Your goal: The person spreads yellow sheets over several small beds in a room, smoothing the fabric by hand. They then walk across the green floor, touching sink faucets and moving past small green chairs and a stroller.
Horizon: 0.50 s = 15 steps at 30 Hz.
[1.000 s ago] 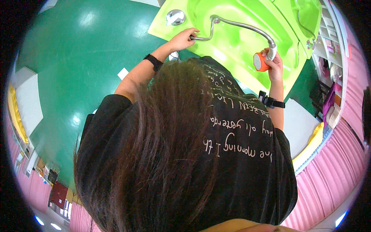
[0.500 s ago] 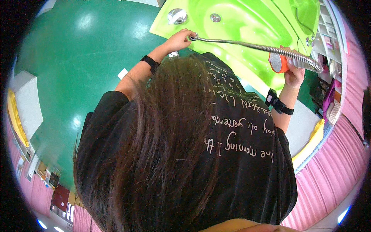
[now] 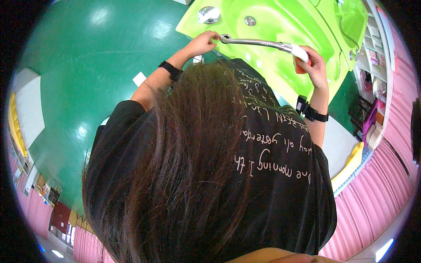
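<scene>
In my right hand (image 3: pixel 315 68) is a hand shower (image 3: pixel 300 53), its pale handle end level with my fingers and its orange head partly hidden below them. A silver flexible hose (image 3: pixel 256 42) runs from it leftward into a round chrome fitting (image 3: pixel 225 37) on the rim of the bright green bathtub (image 3: pixel 280 83). My left hand (image 3: pixel 204 44) is beside that fitting, thumb and forefinger curved but apart, with nothing visible between them. Both wrists wear black bands.
A chrome knob (image 3: pixel 209 15) and a round chrome fitting (image 3: pixel 250 21) sit on the tub. Shelves (image 3: pixel 373 48) stand beyond its right side. A white piece (image 3: pixel 139 79) lies on the green floor (image 3: pixel 87 87). Pink curtains (image 3: pixel 372 197) hang at lower right.
The right hand has moved left with the hand shower, turning it so its grey face no longer shows. Less hose is outside the fitting. The left fingers have come off the hose.
</scene>
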Motion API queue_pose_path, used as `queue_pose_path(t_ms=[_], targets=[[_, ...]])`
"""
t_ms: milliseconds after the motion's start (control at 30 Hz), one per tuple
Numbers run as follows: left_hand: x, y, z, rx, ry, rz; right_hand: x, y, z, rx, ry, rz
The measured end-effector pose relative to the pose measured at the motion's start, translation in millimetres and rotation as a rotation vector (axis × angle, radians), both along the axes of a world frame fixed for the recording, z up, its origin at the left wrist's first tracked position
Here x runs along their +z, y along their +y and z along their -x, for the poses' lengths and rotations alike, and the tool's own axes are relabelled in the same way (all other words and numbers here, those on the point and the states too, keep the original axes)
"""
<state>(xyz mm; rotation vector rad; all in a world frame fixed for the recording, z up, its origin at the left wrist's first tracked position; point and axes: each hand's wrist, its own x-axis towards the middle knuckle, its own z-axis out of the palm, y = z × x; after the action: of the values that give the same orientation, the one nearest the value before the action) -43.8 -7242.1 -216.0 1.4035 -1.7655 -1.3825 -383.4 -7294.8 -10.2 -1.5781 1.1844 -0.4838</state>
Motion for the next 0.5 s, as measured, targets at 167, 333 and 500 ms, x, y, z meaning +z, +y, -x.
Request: queue_pose_path(t_ms=[167,333,500], targets=[[-18.6,4.5,-5.8,0.021,0.066,0.076,-9.6,-9.4,-23.2,0.045,0.156,-0.060],[-16.2,5.9,-9.9,0.043,0.054,-0.055,-30.3,-27.5,-49.1,0.440,0.602,0.547],[-16.5,9.7,-13.1,0.033,0.054,-0.025,-49.9,-34.8,-82.1,0.597,0.842,0.675]])
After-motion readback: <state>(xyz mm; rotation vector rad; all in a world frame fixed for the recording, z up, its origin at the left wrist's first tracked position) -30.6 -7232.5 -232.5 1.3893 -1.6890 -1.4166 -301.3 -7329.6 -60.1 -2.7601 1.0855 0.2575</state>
